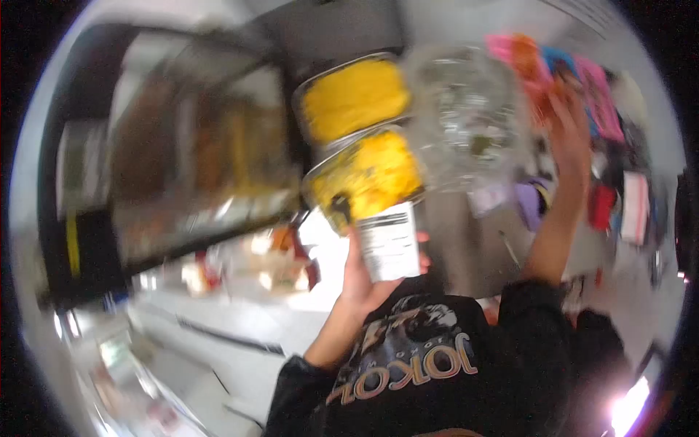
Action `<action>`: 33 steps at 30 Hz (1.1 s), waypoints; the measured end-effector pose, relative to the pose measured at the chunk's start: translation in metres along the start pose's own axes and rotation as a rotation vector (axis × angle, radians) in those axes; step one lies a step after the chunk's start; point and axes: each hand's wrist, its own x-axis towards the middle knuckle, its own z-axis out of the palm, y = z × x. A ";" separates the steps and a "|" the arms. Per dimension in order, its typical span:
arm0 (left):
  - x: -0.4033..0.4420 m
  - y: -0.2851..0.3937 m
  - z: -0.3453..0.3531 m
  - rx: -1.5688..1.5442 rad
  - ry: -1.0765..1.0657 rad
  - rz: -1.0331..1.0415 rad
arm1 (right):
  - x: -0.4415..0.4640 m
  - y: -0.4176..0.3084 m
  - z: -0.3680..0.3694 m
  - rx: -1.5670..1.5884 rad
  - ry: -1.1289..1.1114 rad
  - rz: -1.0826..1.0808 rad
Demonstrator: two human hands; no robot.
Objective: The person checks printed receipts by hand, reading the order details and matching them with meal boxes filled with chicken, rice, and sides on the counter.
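Observation:
My left hand [358, 280] is closed round a white rectangular slip [391, 244] with dark printed lines. Its thumb lies along the left edge and fingertips show at the right edge. Blur hides whether the slip is paper or a screen. Just beyond it sits a metal tray of yellow food [382, 171], partly used, with dark patches showing. Stretched out to the far right, my right hand [569, 127] has its fingers extended at an orange plastic bundle [528, 69]. Pink plastic [601, 98] and blue plastic [559, 60] lie beside those fingers, blurred.
A fuller tray of yellow food [357, 98] stands behind the first. Clear plastic bags [470, 109] lie to its right. On the left is a large glass-fronted case [196, 146]. A purple item [531, 204] and a red item [602, 206] lie below my right forearm.

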 end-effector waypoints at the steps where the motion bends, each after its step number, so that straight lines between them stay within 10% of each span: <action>1: -0.021 0.004 -0.002 0.013 0.008 0.047 | -0.032 -0.001 0.021 -0.050 -0.169 0.060; 7: -0.151 0.021 -0.050 0.151 0.130 0.251 | -0.229 0.028 0.154 -0.142 -0.693 0.362; 14: -0.269 0.059 -0.117 -0.090 0.060 0.388 | -0.360 0.110 0.204 -0.054 -0.549 0.727; 33: -0.396 0.161 -0.120 -0.058 -0.417 0.580 | -0.430 0.103 0.317 0.209 -0.496 0.689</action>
